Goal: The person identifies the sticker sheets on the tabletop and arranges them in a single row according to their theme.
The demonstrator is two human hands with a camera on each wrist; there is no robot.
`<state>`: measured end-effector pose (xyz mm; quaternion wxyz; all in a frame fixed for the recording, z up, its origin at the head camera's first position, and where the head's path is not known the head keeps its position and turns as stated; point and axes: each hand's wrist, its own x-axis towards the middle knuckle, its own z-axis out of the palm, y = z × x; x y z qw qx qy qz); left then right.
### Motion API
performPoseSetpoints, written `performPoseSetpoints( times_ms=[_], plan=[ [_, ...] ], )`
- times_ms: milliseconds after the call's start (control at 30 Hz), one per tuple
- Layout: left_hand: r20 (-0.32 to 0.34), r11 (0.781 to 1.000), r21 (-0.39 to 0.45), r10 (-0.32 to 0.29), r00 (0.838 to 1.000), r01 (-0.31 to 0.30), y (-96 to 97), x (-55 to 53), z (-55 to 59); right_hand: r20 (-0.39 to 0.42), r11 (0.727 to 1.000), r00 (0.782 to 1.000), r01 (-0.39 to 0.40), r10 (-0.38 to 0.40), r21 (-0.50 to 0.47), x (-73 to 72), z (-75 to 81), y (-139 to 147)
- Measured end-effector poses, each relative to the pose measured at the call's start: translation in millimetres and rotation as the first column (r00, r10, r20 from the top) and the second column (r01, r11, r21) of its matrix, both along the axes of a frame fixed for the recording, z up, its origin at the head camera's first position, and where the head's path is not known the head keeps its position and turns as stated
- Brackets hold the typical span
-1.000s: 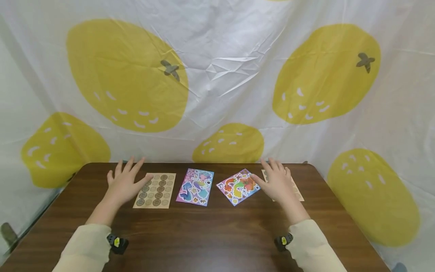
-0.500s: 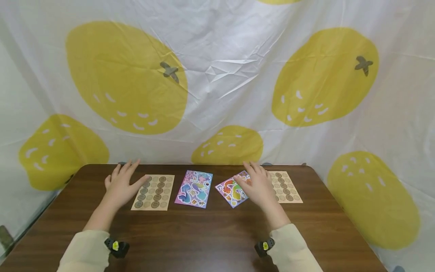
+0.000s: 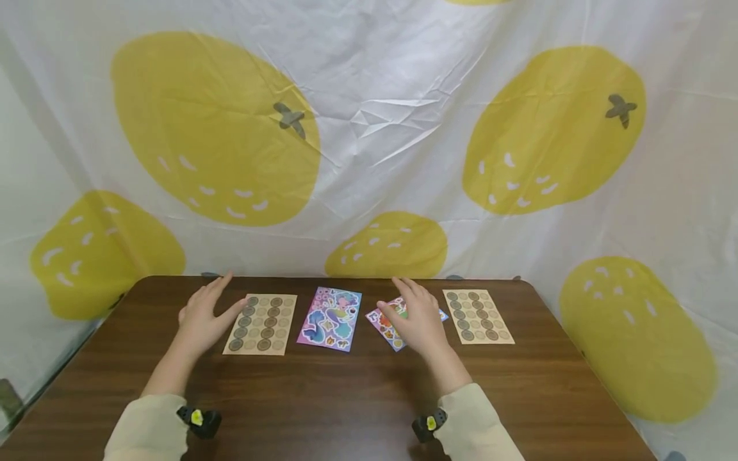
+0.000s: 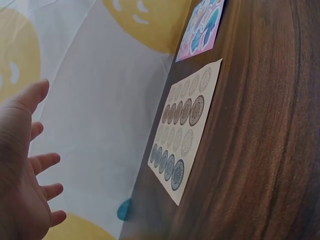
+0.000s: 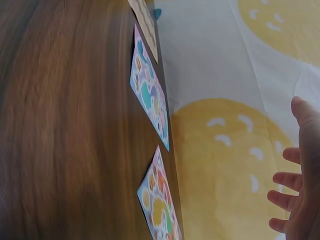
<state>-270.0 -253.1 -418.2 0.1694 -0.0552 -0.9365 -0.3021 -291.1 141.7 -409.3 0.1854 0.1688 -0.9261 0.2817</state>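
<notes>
My left hand [image 3: 202, 320] hovers beside the left edge of a beige sheet of round seal stickers [image 3: 268, 324], its fingers spread and relaxed. In the left wrist view that hand [image 4: 25, 170] is apart from the sheet and holds nothing. Over the red-and-rainbow sticker sheet [image 3: 389, 333] hangs my right hand [image 3: 418, 320], hiding part of it. The right wrist view shows the right hand's fingers [image 5: 285, 200] loose and raised off the table. Between the hands lies a pink-and-blue sticker sheet [image 3: 330, 320]. A second beige sheet of round stickers [image 3: 478, 317] lies further right.
The brown wooden table [image 3: 323, 403] spreads under all the sheets. Behind its far edge hangs a white cloth [image 3: 392, 160] printed with yellow fruit. Each wrist wears a black camera, the left camera [image 3: 198, 422] and the right camera [image 3: 429, 424].
My right hand has moved left, from beside the right beige sheet to above the red-and-rainbow sheet, uncovering the beige one. My left hand has shifted slightly left; the sheets lie as before.
</notes>
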Motion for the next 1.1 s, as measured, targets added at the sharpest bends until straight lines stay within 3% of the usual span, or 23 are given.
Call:
performPoseSetpoints(
  times_ms=[300, 600, 833, 1100],
  plan=[
    [0.000, 0.997, 0.075, 0.019, 1.000, -0.018, -3.3, -4.7, -7.8, -0.041, 0.996, 0.998, -0.043, 0.040, -0.078, 3.1, -4.7, -24.2],
    [0.046, 0.981, 0.195, -0.016, 0.999, 0.006, -14.6, -1.3, -24.2, 0.029, 0.986, 0.994, -0.105, 0.110, -0.129, 8.2, -16.2, -57.9],
    [0.110, 0.966, 0.258, 0.003, 0.994, -0.032, -14.5, -0.7, -33.4, 0.032, 0.979, 0.989, -0.137, 0.143, -0.148, 9.2, -24.8, -75.5],
    [0.115, 0.936, 0.341, 0.053, 0.992, -0.089, -12.3, 2.3, -46.8, 0.062, 0.964, 0.983, -0.153, 0.170, -0.219, 16.3, -42.5, -98.8]
  ],
)
